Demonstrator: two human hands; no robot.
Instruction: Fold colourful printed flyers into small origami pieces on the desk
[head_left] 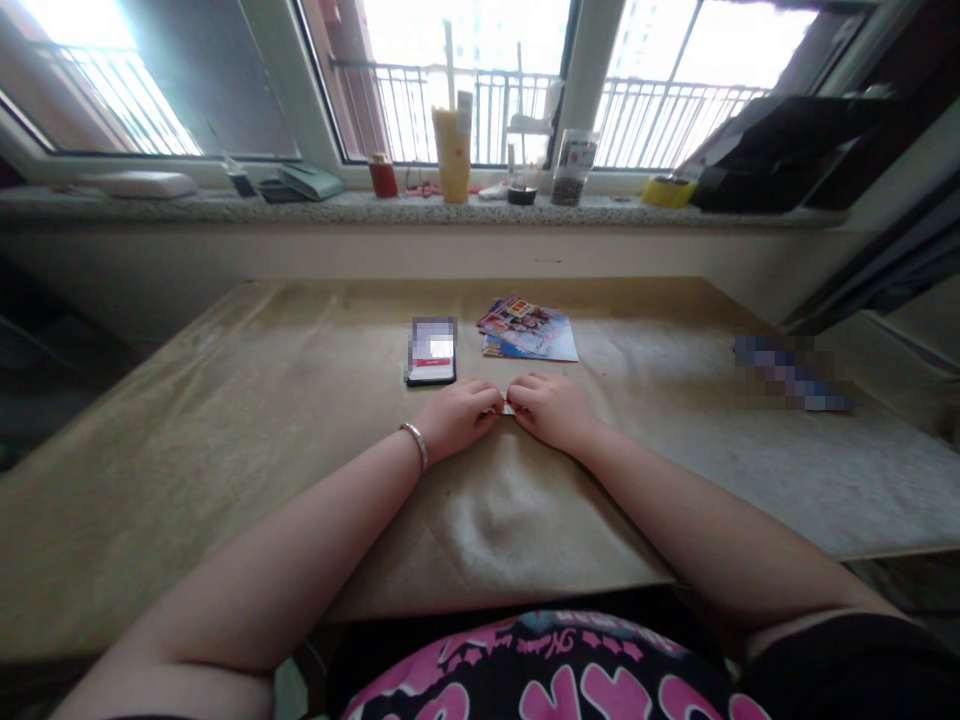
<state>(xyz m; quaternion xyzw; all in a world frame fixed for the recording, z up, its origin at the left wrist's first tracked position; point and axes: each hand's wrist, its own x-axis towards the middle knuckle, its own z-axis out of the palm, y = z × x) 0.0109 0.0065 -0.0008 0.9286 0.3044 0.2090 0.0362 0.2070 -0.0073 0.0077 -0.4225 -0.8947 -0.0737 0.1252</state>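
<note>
My left hand (466, 412), with a silver bangle (414, 446) at the wrist, and my right hand (551, 408) rest close together on the table. Their curled fingers pinch the two ends of a small white and red piece (508, 408), perhaps folded paper; most of it is hidden under the fingers. A smartphone (433, 352) with a lit screen lies just beyond my left hand. Behind my right hand is a small fanned stack of colourful printed leaflets (531, 330).
A tan cover lies over the table (262, 450). A blurred bluish item (791, 372) is at the far right. Along the windowsill (315, 210) stand a yellow cup (453, 155), a red jar (383, 176), a clear container (574, 170), yellow tape (669, 191) and a black bag (780, 155).
</note>
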